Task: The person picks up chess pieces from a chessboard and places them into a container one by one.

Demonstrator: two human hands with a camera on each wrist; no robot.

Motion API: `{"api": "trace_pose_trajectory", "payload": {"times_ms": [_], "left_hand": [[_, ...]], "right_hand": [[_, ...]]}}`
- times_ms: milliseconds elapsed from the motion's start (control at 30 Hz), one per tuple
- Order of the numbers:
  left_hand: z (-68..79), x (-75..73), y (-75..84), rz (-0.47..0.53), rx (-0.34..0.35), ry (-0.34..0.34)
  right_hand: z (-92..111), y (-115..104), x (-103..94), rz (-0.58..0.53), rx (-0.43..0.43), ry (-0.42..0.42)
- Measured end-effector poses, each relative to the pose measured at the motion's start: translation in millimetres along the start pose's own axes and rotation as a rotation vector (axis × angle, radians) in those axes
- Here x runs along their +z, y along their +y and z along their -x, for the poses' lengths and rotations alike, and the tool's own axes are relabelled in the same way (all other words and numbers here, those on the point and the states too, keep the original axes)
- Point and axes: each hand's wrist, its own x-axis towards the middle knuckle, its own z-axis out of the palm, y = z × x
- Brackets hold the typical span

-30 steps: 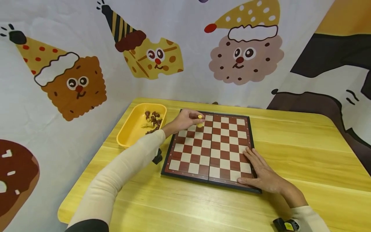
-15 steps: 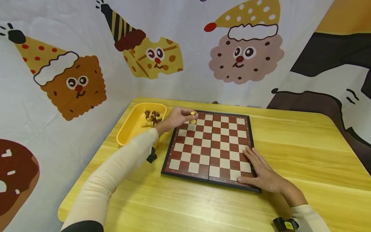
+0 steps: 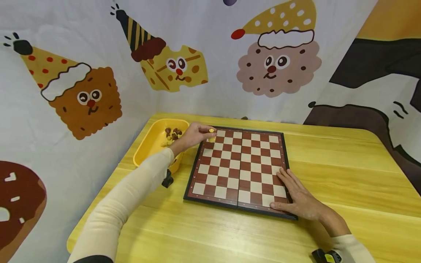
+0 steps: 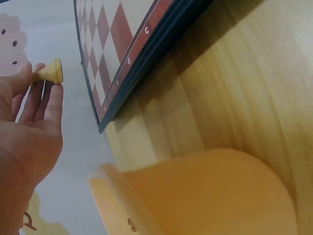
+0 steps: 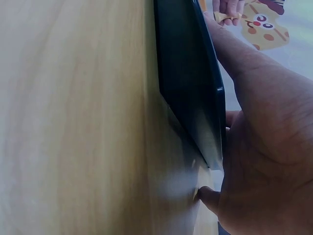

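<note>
Between thumb and fingers my left hand [image 3: 194, 134] pinches a pale yellow chess piece [image 3: 212, 136], held over the far left corner of the chessboard [image 3: 232, 183]. The left wrist view shows the flared base of the chess piece [image 4: 53, 72] beyond the fingertips, apart from the board. My right hand [image 3: 300, 199] rests with fingers spread on the board's near right edge. In the right wrist view, that hand [image 5: 274, 132] lies along the board's dark side [image 5: 190, 73].
Left of the board stands a yellow plastic tub [image 3: 141, 149] with several brown and pale chess pieces [image 3: 174, 133] in it; the left forearm passes over its near right side. A printed cloth [image 3: 217, 102] hangs behind the wooden table [image 3: 329, 157].
My left hand has moved left across the board's far side, carrying the chess piece toward the corner. The right hand has stayed in place.
</note>
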Motion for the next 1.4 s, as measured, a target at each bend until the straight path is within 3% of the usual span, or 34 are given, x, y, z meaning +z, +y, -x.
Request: {"api": "trace_pose_trajectory", "payload": {"times_ms": [200,933,1033,1200,1267,1400], "left_hand": [[3.7,-8.2,2.2,0.041,-0.029,0.045],[23.1,-37.3,-9.0,-0.031,-0.056,0.205],[24.9,-39.1,-10.1,-0.082,-0.060,0.208],[30.5,-46.5,-11.9,0.005,-0.074,0.217],[33.7,-51.9,-13.3,0.057,-0.077,0.248],[42.8,-62.9,-17.2,0.065,-0.081,0.313]], "right_hand": [[0,1,-0.1,0.001,0.001,0.002],[-2,0,-3.7,-0.006,-0.006,-0.010],[-1,0,-2.5,-0.016,-0.013,-0.013],[-1,2,2.2,-0.018,-0.037,0.000],[-1,3,3.2,-0.019,-0.043,0.006],[0,5,1.4,-0.035,-0.042,0.011]]}}
